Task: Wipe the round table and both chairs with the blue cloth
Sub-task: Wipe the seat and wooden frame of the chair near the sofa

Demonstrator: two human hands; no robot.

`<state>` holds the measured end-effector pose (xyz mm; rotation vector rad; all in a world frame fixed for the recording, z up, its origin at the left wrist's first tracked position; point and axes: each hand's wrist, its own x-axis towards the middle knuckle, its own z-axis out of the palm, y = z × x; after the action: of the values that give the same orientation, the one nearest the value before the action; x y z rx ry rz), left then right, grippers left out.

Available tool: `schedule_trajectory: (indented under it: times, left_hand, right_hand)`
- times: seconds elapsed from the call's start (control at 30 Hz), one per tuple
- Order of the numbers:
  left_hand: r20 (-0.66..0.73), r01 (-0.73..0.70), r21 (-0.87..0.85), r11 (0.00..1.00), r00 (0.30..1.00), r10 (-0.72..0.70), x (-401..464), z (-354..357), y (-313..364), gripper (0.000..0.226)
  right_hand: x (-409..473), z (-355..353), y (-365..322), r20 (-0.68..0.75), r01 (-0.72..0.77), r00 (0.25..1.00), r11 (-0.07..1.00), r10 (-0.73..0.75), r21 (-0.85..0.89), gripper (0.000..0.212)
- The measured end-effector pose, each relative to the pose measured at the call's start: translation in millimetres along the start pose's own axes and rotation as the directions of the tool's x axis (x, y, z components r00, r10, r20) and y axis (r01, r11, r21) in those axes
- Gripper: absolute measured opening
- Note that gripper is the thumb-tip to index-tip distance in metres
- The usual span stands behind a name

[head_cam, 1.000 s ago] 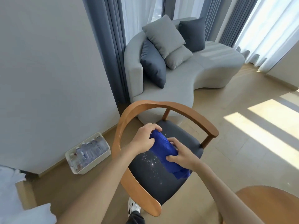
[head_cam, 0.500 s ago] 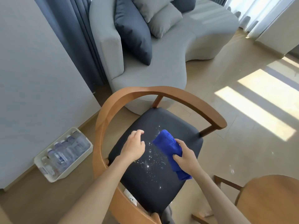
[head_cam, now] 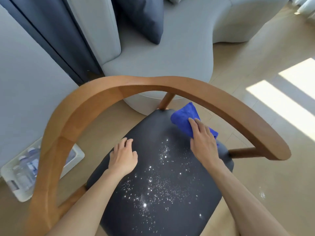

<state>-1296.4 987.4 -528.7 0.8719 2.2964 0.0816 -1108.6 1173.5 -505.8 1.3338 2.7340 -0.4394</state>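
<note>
Sunlit wooden flooring [head_cam: 255,68] and a grey sofa [head_cam: 170,53] lie beyond the chair [head_cam: 153,86], whose dark seat [head_cam: 170,210] is speckled with white crumbs [head_cam: 153,184]. At the seat's far right corner, the right hand [head_cam: 202,142] presses the folded blue cloth [head_cam: 185,116] down with straight fingers. The left hand [head_cam: 122,157] rests on the seat's left side, fingers relaxed, holding nothing.

Blue cloth [head_cam: 185,119], dark grey white-speckled seat [head_cam: 153,184], brown wooden chair frame [head_cam: 102,94].

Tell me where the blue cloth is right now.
In the head view the blue cloth lies on the far right corner of the dark chair seat, under the right hand, just inside the curved wooden backrest.
</note>
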Motion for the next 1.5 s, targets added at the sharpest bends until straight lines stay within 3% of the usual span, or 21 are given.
schedule_trajectory:
  times: [0.1,0.17,0.23,0.4,0.6,0.73,0.9,1.07,1.23,1.37,1.5]
  left_hand:
    - [-0.032,-0.016,0.047,0.999,0.999,0.018,15.5,11.1,4.0,0.053]
    - [-0.009,-0.011,0.058,0.998,1.0,0.011,19.9,15.9,5.6,0.053]
    - [0.014,-0.002,0.05,0.999,1.0,0.002,21.8,19.7,5.7,0.052]
    - [-0.053,0.002,0.018,1.0,0.999,-0.001,24.0,28.2,-0.1,0.047]
    - [-0.127,-0.028,-0.021,0.999,0.992,0.026,25.6,32.2,-6.1,0.046]
    - [-0.141,-0.057,-0.044,0.997,0.989,0.05,25.7,33.0,-10.2,0.047]
    - [-0.151,-0.08,-0.192,0.978,0.987,0.051,29.4,28.4,-21.9,0.046]
    - [-0.137,-0.126,-0.292,0.948,0.987,0.089,26.7,26.8,-26.9,0.046]
    - [-0.086,-0.107,-0.316,0.943,0.993,0.084,22.7,23.6,-24.1,0.044]
    - [-0.058,-0.09,-0.238,0.967,0.995,0.079,20.3,24.1,-20.4,0.044]
    - [-0.065,-0.07,-0.202,0.977,0.996,0.058,19.6,27.7,-15.7,0.043]
  right_hand:
    - [12.3,25.1,2.8,0.142,0.056,0.989,0.994,-0.042,-0.096,0.059]
    - [16.1,31.3,3.6,0.075,0.063,0.995,0.996,-0.059,-0.059,0.055]
    - [23.3,35.2,5.6,-0.004,0.089,0.996,0.996,-0.089,-0.014,0.061]
    - [43.5,52.2,9.6,0.133,0.084,0.988,0.996,-0.08,-0.023,0.079]
    - [33.7,73.4,-0.5,-0.065,0.029,0.997,1.0,-0.029,0.0,0.058]
    - [20.3,78.8,-19.1,-0.117,0.006,0.993,0.998,-0.013,-0.058,0.053]
    - [-20.0,89.2,-48.1,-0.156,0.023,0.987,0.998,-0.033,-0.066,0.051]
    - [-89.6,113.4,-98.3,-0.198,0.089,0.977,0.996,-0.082,0.027,0.053]
    - [-194.6,149.0,-148.0,-0.127,0.36,0.931,0.914,-0.341,0.186,0.034]
    - [-206.8,150.8,-138.0,-0.077,0.547,0.837,0.83,-0.541,0.109,0.028]
    - [-191.1,144.6,-111.6,-0.047,0.645,0.764,0.76,-0.644,0.076,0.031]
